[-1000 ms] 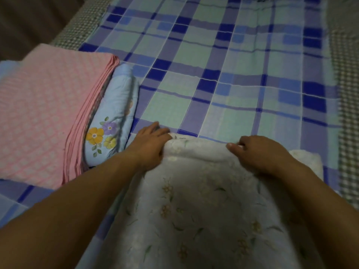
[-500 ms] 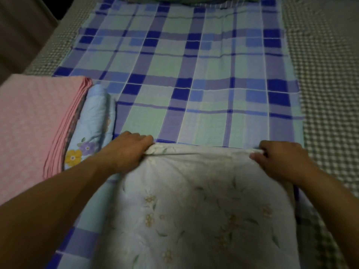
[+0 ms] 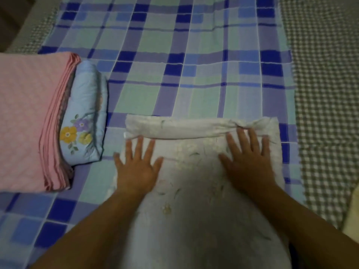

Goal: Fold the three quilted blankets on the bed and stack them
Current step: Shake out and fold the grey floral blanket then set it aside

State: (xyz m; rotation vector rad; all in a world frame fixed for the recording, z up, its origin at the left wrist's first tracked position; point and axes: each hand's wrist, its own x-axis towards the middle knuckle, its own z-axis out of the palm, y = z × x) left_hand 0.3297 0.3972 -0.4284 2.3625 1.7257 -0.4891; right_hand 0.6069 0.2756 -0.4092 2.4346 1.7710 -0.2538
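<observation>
A pale floral quilted blanket [image 3: 194, 162] lies folded on the bed in front of me, its far folded edge forming a thick roll. My left hand [image 3: 137, 167] presses flat on its left part, fingers spread. My right hand [image 3: 247, 160] presses flat on its right part, fingertips at the folded edge. To the left, a folded pink quilted blanket [image 3: 25, 117] lies on top of a folded light blue blanket with flowers [image 3: 87, 121].
A blue, green and purple plaid sheet [image 3: 194, 65] covers the bed beyond and around the blankets. A brown-and-white checked cover [image 3: 326, 94] runs along the right side. A dark floor strip shows at the top left corner. A cream object [image 3: 351, 220] sits at the right edge.
Both hands let go of the pale blanket's edge they were gripping and now lie flat on it. The folded edge has been laid down on the bed.
</observation>
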